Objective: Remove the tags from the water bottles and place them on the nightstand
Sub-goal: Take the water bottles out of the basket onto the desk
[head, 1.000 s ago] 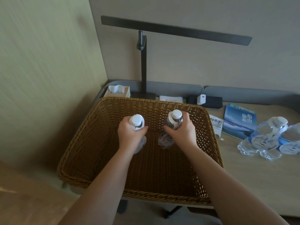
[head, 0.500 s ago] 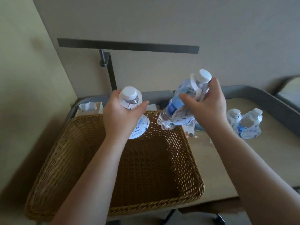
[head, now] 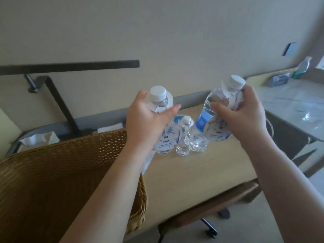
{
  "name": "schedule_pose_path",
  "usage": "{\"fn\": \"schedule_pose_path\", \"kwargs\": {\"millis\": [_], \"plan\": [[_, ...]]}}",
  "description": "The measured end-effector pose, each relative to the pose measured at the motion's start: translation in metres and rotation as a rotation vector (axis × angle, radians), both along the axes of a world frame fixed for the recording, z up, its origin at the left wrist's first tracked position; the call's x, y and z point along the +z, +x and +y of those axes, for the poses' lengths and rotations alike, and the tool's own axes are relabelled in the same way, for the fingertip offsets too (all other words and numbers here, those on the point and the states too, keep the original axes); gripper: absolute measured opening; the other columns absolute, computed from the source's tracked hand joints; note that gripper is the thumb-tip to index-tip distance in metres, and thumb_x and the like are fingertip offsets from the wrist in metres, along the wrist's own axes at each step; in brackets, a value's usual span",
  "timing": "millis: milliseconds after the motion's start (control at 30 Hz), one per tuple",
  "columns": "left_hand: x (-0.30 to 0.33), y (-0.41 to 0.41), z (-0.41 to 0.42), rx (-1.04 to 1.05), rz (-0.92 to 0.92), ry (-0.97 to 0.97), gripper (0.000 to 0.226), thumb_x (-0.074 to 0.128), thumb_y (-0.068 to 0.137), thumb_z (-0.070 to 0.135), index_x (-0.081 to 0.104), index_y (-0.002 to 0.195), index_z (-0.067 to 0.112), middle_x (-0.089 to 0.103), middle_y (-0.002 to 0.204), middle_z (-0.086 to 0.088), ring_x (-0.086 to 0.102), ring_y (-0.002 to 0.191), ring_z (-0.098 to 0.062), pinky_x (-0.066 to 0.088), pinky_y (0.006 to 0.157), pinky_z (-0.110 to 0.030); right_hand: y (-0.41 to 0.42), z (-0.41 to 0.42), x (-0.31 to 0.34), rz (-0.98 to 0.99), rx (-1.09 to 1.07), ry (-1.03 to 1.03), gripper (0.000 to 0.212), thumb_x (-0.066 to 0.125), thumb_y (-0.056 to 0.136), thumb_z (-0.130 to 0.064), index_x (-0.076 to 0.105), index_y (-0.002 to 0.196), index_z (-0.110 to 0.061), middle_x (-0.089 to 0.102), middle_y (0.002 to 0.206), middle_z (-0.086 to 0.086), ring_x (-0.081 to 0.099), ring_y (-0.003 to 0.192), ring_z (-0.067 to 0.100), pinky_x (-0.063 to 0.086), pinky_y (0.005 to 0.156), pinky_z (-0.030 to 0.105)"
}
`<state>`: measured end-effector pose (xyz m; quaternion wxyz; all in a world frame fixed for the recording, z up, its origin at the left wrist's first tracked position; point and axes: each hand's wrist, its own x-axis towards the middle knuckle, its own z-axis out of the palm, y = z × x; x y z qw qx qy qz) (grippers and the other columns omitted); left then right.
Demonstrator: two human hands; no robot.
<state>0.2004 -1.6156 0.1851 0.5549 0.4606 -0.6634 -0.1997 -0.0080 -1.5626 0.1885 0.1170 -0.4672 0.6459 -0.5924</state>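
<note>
My left hand grips a clear water bottle by the neck, with a white round tag hanging below it. My right hand grips a second bottle with a blue label, tilted, its white tag hanging under the hand. Both bottles are held above the light wooden table, to the right of the wicker basket. More bottles lie on the table behind my hands; one small bottle shows between them.
A dark desk lamp stands at the back left beside a tissue box. A grey padded rim runs behind the table. To the right is a marble counter with a bottle and small items. A chair base shows below.
Both hands lifted the two bottles out of the basket and carried them right, over the table. My view swung right, so the basket now sits at the lower left.
</note>
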Motion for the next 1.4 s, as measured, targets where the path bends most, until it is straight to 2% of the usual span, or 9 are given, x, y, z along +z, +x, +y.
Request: {"fn": "schedule_pose_path", "kwargs": {"millis": [167, 333, 467, 567, 733, 833, 1100, 1233, 1400], "plan": [[-0.030, -0.104, 0.017, -0.025, 0.013, 0.081, 0.048, 0.084, 0.061, 0.048, 0.055, 0.092, 0.026, 0.061, 0.080, 0.017, 0.058, 0.078, 0.003, 0.039, 0.061, -0.009, -0.110, 0.022, -0.025, -0.001, -0.001, 0.052, 0.051, 0.080, 0.067, -0.038, 0.052, 0.109, -0.029, 0.065, 0.092, -0.009, 0.063, 0.082, 0.008, 0.044, 0.059, 0.024], [-0.060, -0.199, 0.026, 0.018, 0.028, 0.162, 0.050, 0.086, 0.062, 0.044, 0.058, 0.097, 0.021, 0.063, 0.087, 0.011, 0.062, 0.086, -0.015, 0.048, 0.073, -0.030, -0.208, 0.037, -0.051, 0.064, 0.021, 0.129, 0.052, 0.082, 0.067, -0.040, 0.047, 0.106, -0.035, 0.061, 0.091, -0.015, 0.060, 0.079, -0.001, 0.041, 0.057, 0.018], [-0.083, -0.258, 0.024, 0.066, 0.009, 0.214, 0.060, 0.084, 0.061, 0.048, 0.059, 0.106, 0.016, 0.061, 0.085, 0.012, 0.060, 0.085, -0.016, 0.043, 0.073, -0.027, -0.262, 0.034, -0.076, 0.081, 0.027, 0.175, 0.053, 0.081, 0.070, -0.038, 0.043, 0.107, -0.039, 0.056, 0.090, -0.021, 0.057, 0.079, -0.003, 0.039, 0.056, 0.015], [-0.100, -0.290, 0.014, 0.068, 0.001, 0.256, 0.052, 0.083, 0.060, 0.050, 0.056, 0.096, 0.023, 0.061, 0.082, 0.013, 0.059, 0.081, -0.013, 0.042, 0.068, -0.022, -0.291, 0.023, -0.097, 0.051, 0.033, 0.205, 0.054, 0.081, 0.069, -0.038, 0.043, 0.107, -0.037, 0.056, 0.090, -0.020, 0.058, 0.078, 0.001, 0.040, 0.055, 0.014], [-0.127, -0.327, -0.014, 0.089, -0.067, 0.292, 0.050, 0.084, 0.061, 0.048, 0.052, 0.092, 0.025, 0.059, 0.080, 0.015, 0.056, 0.074, -0.007, 0.039, 0.063, -0.018, -0.321, -0.010, -0.127, -0.067, 0.040, 0.271, 0.054, 0.082, 0.067, -0.036, 0.046, 0.107, -0.037, 0.058, 0.093, -0.015, 0.060, 0.082, 0.005, 0.042, 0.056, 0.018], [-0.143, -0.344, -0.038, 0.102, -0.097, 0.307, 0.050, 0.085, 0.062, 0.044, 0.052, 0.093, 0.023, 0.060, 0.083, 0.011, 0.057, 0.076, -0.013, 0.040, 0.065, -0.026, -0.332, -0.036, -0.143, -0.101, 0.060, 0.307, 0.053, 0.082, 0.067, -0.035, 0.048, 0.108, -0.034, 0.059, 0.094, -0.012, 0.061, 0.084, 0.010, 0.046, 0.060, 0.023], [-0.179, -0.372, -0.103, 0.187, -0.074, 0.369, 0.050, 0.085, 0.062, 0.044, 0.055, 0.094, 0.021, 0.056, 0.085, 0.013, 0.051, 0.076, -0.010, 0.025, 0.059, -0.017, -0.338, -0.117, -0.167, -0.009, 0.121, 0.384, 0.053, 0.079, 0.068, -0.041, 0.048, 0.110, -0.036, 0.059, 0.094, -0.017, 0.061, 0.086, 0.004, 0.045, 0.060, 0.020], [-0.186, -0.377, -0.125, 0.238, -0.071, 0.385, 0.048, 0.085, 0.062, 0.044, 0.050, 0.090, 0.026, 0.054, 0.083, 0.014, 0.047, 0.073, -0.009, 0.025, 0.056, -0.017, -0.339, -0.144, -0.182, 0.042, 0.178, 0.428, 0.052, 0.078, 0.067, -0.040, 0.045, 0.108, -0.040, 0.060, 0.104, -0.012, 0.061, 0.093, 0.011, 0.052, 0.072, 0.033], [-0.186, -0.382, -0.136, 0.261, -0.102, 0.438, 0.046, 0.081, 0.063, 0.047, 0.045, 0.088, 0.032, 0.055, 0.083, 0.014, 0.049, 0.072, -0.010, 0.028, 0.054, -0.019, -0.339, -0.165, -0.188, 0.062, 0.269, 0.437, 0.054, 0.079, 0.069, -0.036, 0.043, 0.108, -0.041, 0.060, 0.105, -0.011, 0.059, 0.094, 0.011, 0.047, 0.067, 0.025]]}}
